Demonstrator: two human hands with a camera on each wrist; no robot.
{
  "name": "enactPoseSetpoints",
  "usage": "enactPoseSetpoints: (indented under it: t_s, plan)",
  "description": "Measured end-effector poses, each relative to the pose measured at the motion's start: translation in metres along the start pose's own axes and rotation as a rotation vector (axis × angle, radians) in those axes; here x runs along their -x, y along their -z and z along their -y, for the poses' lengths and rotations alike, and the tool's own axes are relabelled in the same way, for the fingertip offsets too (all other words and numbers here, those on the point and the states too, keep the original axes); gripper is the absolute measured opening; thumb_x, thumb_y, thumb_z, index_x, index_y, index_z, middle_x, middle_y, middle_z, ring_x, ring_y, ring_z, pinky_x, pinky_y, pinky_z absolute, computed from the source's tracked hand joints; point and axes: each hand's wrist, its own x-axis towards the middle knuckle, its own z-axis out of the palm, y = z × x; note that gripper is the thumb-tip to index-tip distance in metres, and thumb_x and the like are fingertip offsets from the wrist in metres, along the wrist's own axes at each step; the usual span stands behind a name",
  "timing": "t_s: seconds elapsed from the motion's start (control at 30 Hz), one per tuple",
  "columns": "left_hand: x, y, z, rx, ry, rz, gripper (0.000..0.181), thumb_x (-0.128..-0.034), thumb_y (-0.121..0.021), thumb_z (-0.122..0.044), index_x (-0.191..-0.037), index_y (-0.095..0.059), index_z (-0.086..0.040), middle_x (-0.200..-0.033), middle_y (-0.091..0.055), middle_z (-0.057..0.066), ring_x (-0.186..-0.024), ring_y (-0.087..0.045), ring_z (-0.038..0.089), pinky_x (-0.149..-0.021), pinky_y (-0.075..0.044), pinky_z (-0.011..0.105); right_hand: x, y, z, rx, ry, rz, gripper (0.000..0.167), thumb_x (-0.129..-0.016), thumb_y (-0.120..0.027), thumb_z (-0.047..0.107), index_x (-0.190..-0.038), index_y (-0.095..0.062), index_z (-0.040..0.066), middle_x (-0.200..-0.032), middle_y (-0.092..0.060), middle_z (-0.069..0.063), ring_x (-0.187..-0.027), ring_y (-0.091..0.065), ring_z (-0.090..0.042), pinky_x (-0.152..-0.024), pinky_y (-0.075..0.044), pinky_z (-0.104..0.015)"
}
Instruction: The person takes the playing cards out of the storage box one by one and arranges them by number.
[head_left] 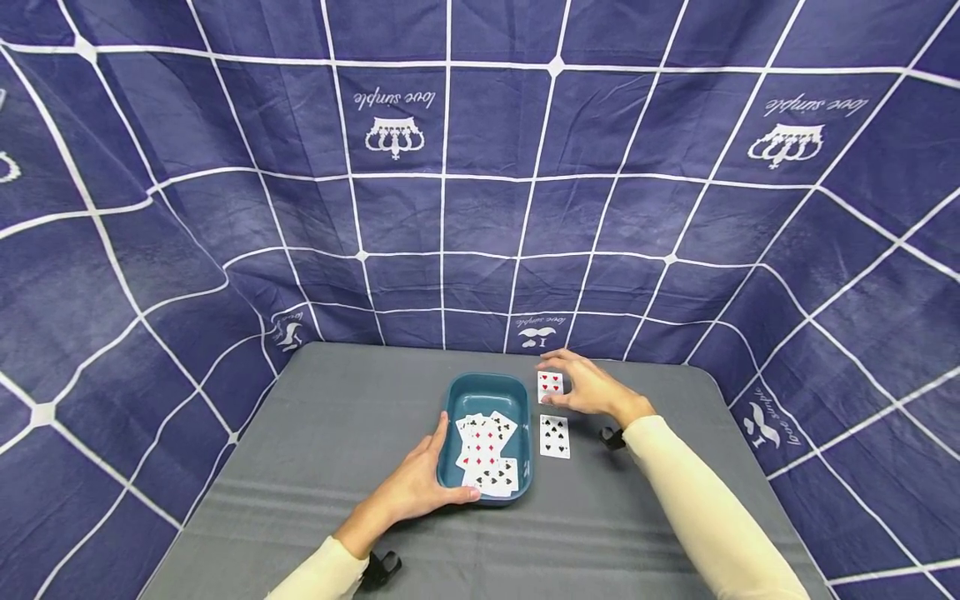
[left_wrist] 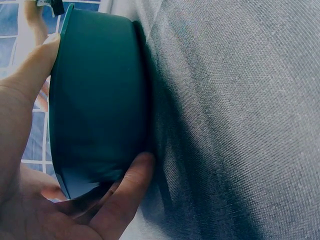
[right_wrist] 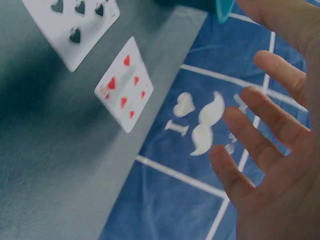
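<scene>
My left hand [head_left: 414, 485] grips the near left corner of a teal plastic tray [head_left: 486, 398], thumb over the rim and fingers along its outer side. In the left wrist view the tray's outer wall [left_wrist: 100, 90] fills the middle, fingertips near its base. Several loose playing cards [head_left: 480, 442] overlap inside the tray, diamonds, clubs and spades among them. My right hand [head_left: 592, 390] hovers by a hearts card [head_left: 550, 382] lying right of the tray. In the right wrist view its fingers are spread, apart from the hearts card [right_wrist: 126, 90]. A spades card [head_left: 555, 437] lies nearer me.
A grey cloth-covered table [head_left: 360, 408] lies beneath everything. Blue curtains with white grid lines [head_left: 480, 208] stand behind it and along both sides. A dark wrist strap mount [head_left: 381, 571] hangs under the left forearm, with another [head_left: 611, 437] under the right.
</scene>
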Motion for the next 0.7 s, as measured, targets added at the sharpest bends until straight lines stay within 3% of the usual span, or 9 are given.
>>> enactPoseSetpoints:
  t_s: [0.43,0.7]
  plan:
    - [0.0,-0.003,0.001,0.006,-0.008,0.012,0.152,-0.0816,-0.104,-0.063,-0.188,-0.011,-0.008,-0.173,-0.055,0.028,-0.153,-0.061,0.046,-0.123,-0.054,0.068,-0.003,-0.003,0.046,0.07,0.045,0.081,0.068,-0.1,-0.095,0.036,-0.16,-0.07,0.015,-0.173,-0.06,-0.013,-0.157,-0.061,-0.043,-0.129,-0.051,-0.067]
    - [-0.001,-0.001,0.002,0.005,0.0,0.016,0.152,-0.082,-0.103,-0.064,-0.189,-0.01,-0.009,-0.174,-0.053,0.029,-0.153,-0.061,0.046,-0.123,-0.054,0.069,-0.015,-0.018,0.069,0.083,0.072,0.154,0.071,-0.101,-0.094,0.042,-0.163,-0.068,0.02,-0.175,-0.057,-0.015,-0.157,-0.062,-0.041,-0.124,-0.056,-0.066]
